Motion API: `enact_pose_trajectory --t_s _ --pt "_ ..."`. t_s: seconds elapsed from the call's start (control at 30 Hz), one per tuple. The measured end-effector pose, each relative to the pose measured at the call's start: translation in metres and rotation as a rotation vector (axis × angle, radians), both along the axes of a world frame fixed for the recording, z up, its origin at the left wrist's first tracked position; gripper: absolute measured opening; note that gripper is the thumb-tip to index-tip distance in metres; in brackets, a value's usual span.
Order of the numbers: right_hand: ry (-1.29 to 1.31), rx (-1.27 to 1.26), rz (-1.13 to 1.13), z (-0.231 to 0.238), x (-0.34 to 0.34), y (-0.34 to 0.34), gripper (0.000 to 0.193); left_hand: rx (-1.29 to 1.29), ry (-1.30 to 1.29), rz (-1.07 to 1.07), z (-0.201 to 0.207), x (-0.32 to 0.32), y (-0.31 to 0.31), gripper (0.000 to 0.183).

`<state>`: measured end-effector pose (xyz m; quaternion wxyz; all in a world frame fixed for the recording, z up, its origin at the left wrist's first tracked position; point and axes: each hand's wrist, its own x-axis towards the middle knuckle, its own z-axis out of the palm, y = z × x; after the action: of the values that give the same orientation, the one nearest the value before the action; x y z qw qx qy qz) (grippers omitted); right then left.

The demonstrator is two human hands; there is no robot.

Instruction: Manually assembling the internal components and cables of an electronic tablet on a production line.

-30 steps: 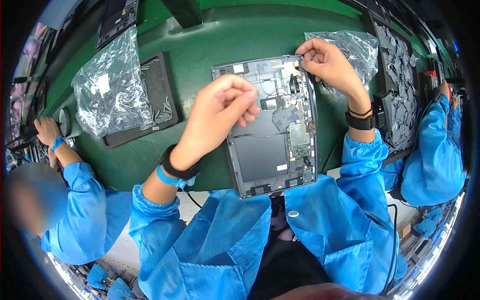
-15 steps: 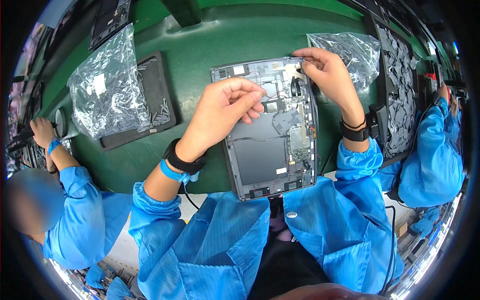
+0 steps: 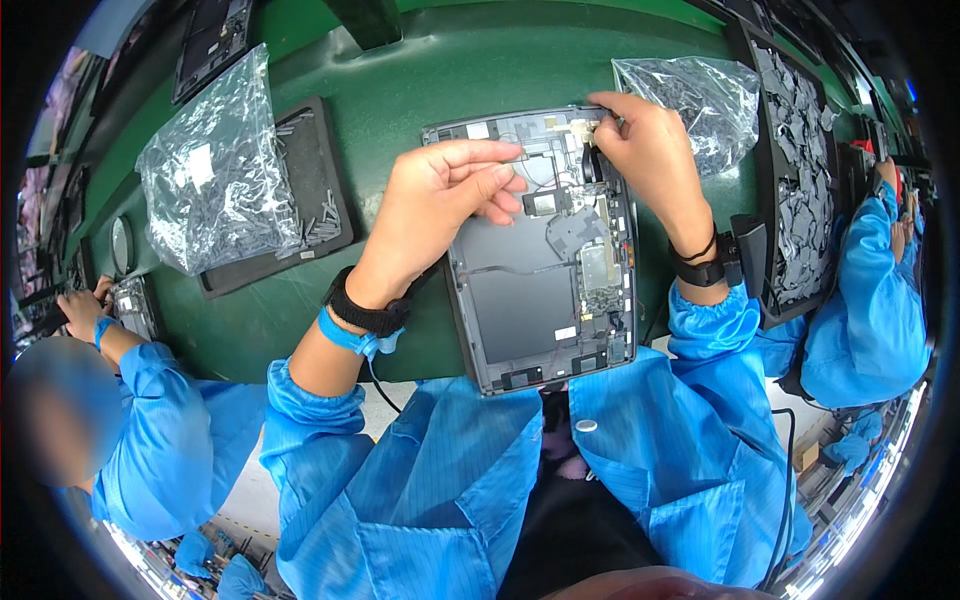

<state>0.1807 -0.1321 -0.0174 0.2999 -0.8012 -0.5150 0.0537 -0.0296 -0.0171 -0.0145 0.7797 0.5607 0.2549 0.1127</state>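
Note:
An opened tablet (image 3: 515, 312), its dark battery, circuit board and thin cables exposed, lies on the green bench in front of me. My left hand (image 3: 440, 195) hovers over its upper left part. The fingers are drawn together beside a thin dark wire, and I cannot make out what is between them. At the tablet's upper right corner, my right hand (image 3: 650, 145) has thumb and forefinger closed on the edge. Something small and dark shows between those fingertips, too hidden to name. A pale tape-like patch (image 3: 575, 130) sits close to the right thumb.
Left of the tablet, a clear bag of small dark parts (image 3: 215, 190) rests on a black foam tray (image 3: 335, 180) holding loose pieces. A second bag (image 3: 700, 110) lies behind my right hand. Further right stands a tray of dark flat parts (image 3: 800, 190). Co-workers sit on both sides.
My left hand has shifted slightly left and its forefinger is straighter. The right hand has turned a little at the same corner. The left co-worker's hands have moved down.

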Motion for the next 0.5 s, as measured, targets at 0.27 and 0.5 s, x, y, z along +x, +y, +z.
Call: enact_pose_trajectory --t_s 0.27,0.5 --pt "-0.011 0.342 -0.022 0.022 -0.006 -0.009 0.023 -0.063 -0.143 0.139 0.016 0.007 -0.004 0.027" --pt "0.572 0.367 0.172 0.042 -0.051 -0.01 0.012 0.133 -0.216 0.2 0.037 0.016 -0.008 0.022"
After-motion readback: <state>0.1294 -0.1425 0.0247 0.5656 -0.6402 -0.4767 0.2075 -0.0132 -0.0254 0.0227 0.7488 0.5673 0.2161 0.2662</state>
